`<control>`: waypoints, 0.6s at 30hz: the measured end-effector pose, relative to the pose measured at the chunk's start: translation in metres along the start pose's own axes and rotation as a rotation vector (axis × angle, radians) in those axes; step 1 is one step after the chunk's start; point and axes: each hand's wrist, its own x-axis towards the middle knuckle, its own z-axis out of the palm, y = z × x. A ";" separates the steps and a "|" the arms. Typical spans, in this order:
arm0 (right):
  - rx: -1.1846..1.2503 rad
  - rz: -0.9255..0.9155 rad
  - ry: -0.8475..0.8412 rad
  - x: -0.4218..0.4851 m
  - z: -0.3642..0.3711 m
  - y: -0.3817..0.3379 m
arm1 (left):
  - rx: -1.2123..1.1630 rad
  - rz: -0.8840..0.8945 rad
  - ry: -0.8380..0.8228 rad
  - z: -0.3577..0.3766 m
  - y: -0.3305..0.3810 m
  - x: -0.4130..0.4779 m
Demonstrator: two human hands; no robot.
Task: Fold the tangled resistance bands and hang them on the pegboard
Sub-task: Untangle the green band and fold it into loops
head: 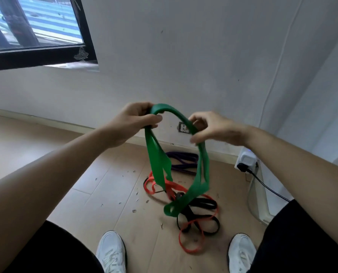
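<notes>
Aloft, green band (158,162) (looped), in left hand (132,123)

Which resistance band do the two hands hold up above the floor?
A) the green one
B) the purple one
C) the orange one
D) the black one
A: the left hand and right hand grip the green band; the purple band, black band and orange band lie on the floor.
</notes>
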 end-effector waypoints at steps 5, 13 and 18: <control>0.297 -0.195 0.154 0.006 0.024 -0.029 | -0.106 0.139 0.055 -0.003 0.023 0.000; 0.423 -0.260 0.255 0.003 0.017 -0.032 | 0.227 -0.012 -0.147 0.007 -0.012 -0.009; 0.593 -0.220 0.347 -0.001 0.001 -0.025 | 0.213 -0.054 -0.147 0.011 -0.026 -0.007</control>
